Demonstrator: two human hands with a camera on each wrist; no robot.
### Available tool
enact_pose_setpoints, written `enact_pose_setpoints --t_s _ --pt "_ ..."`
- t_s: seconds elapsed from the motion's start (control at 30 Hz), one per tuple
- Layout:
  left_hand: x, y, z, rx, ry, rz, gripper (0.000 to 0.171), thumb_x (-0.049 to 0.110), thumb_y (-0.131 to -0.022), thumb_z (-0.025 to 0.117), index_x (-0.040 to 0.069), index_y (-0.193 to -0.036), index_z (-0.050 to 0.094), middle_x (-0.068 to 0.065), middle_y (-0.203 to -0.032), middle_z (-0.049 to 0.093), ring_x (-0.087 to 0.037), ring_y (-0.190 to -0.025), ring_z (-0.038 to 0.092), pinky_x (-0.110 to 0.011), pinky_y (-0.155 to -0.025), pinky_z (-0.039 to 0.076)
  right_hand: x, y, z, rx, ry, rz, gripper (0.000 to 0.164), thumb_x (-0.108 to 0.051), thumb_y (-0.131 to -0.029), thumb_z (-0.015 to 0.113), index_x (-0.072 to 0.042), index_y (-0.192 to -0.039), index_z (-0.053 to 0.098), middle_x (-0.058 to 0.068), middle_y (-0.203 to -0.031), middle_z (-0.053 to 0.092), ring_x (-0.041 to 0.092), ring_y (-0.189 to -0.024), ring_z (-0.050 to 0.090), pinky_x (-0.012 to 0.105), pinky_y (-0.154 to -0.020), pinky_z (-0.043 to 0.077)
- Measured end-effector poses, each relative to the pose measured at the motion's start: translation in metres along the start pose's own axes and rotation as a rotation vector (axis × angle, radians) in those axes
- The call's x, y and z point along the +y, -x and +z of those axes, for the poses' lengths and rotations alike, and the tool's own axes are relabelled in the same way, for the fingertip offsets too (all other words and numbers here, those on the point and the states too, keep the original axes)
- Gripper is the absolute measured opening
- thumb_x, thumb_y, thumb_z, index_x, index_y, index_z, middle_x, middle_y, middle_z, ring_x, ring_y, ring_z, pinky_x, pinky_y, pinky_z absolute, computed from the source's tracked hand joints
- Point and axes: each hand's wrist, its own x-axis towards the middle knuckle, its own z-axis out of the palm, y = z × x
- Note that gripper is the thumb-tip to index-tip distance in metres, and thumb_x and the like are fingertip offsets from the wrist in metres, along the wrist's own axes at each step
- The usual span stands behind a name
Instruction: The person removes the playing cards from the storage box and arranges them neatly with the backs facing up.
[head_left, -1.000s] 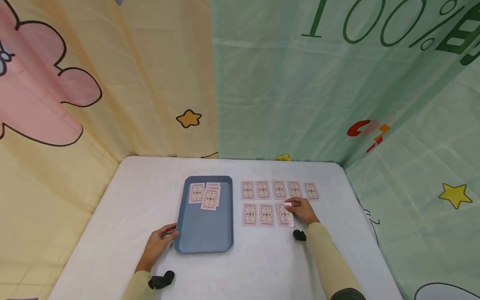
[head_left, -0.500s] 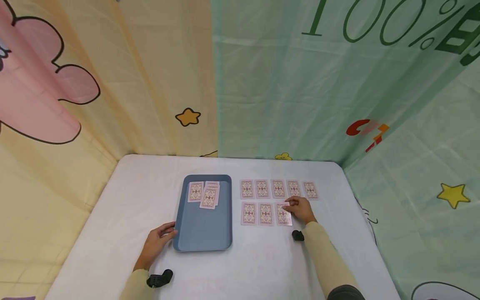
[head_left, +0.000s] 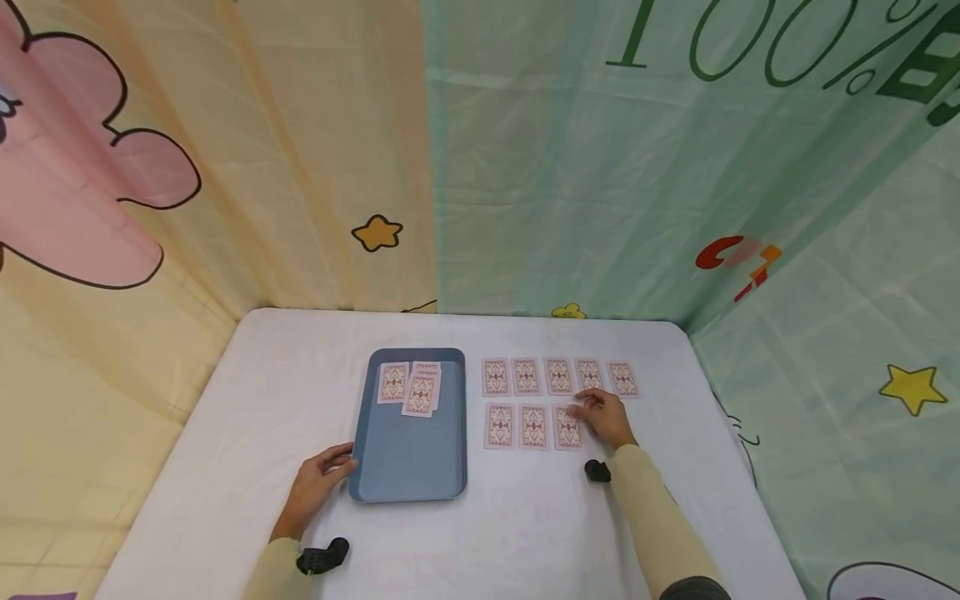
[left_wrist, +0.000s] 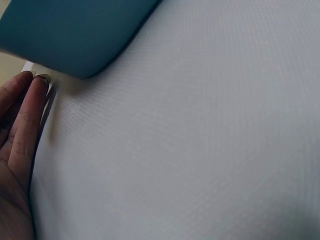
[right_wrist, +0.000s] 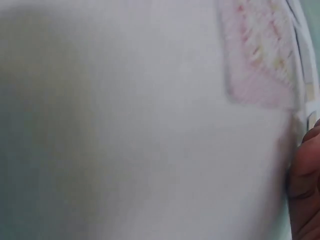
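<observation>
My left hand [head_left: 317,487] lies at the left edge of a blue-grey tray [head_left: 408,479], fingers extended with the tips right at its rim. In the left wrist view the straight fingers [left_wrist: 22,132] come up beside the tray's corner. Three playing cards, back side up, lie in the tray, one card [head_left: 418,396] overlapping another. On the table my right hand [head_left: 606,419] is over the upper right corner of a face-down card [head_left: 567,429], thumb and fingers spread apart. This card is the rightmost of the front row and lies flat.
Two rows of face-down cards are laid out right of the tray, a back row [head_left: 558,377] of several and a front row of three. The white-covered table [head_left: 480,550] ends at printed curtains [head_left: 562,167] behind and at both sides.
The front row's rightmost card, shiny and raised at its right side under my right fingers before, now lies flat, and the fingers have parted from it. My left hand stays at the tray.
</observation>
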Motion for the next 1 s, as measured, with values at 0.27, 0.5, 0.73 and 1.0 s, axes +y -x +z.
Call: enact_pose_setpoints --t_s 0.27,0.5,0.73,1.0 --pt "0.002 0.001 -0.001 0.004 0.030 0.009 0.051 0.024 -0.090 0.069 0.000 -0.132 0.056 -0.014 -0.114 0.065 -0.015 -0.103 0.059 -0.017 -0.082 0.045 -0.033 0.000 0.017 -0.023 -0.030 -0.051 0.025 -0.015 -0.085 0.074 -0.002 -0.106 0.068 0.007 -0.085 0.056 0.016 -0.065 0.049 0.025 -0.054 0.043" --pt "0.000 0.001 0.000 -0.002 0.063 0.024 0.050 0.023 -0.089 0.070 -0.002 -0.131 0.056 -0.013 -0.110 0.066 -0.007 -0.096 0.061 -0.018 -0.079 0.047 -0.072 -0.005 0.045 -0.095 -0.076 -0.131 0.028 -0.010 -0.086 0.073 0.002 -0.110 0.067 0.009 -0.089 0.059 0.016 -0.060 0.047 0.027 -0.051 0.042" --pt "-0.002 0.001 0.001 0.000 0.070 0.024 0.049 0.022 -0.089 0.070 -0.002 -0.130 0.057 -0.013 -0.111 0.066 -0.008 -0.096 0.061 -0.018 -0.079 0.047 -0.105 -0.014 0.084 -0.195 -0.080 -0.232 0.031 -0.012 -0.086 0.073 0.002 -0.112 0.067 0.006 -0.091 0.061 0.013 -0.054 0.044 0.026 -0.049 0.041" --pt "-0.001 0.000 0.001 0.000 0.060 0.015 0.051 0.024 -0.089 0.071 -0.002 -0.131 0.057 -0.013 -0.112 0.066 -0.013 -0.100 0.060 -0.017 -0.080 0.046 -0.138 -0.020 0.130 -0.280 -0.038 -0.317 0.032 -0.011 -0.086 0.073 0.001 -0.115 0.066 0.014 -0.102 0.065 0.012 -0.056 0.045 0.025 -0.050 0.039"
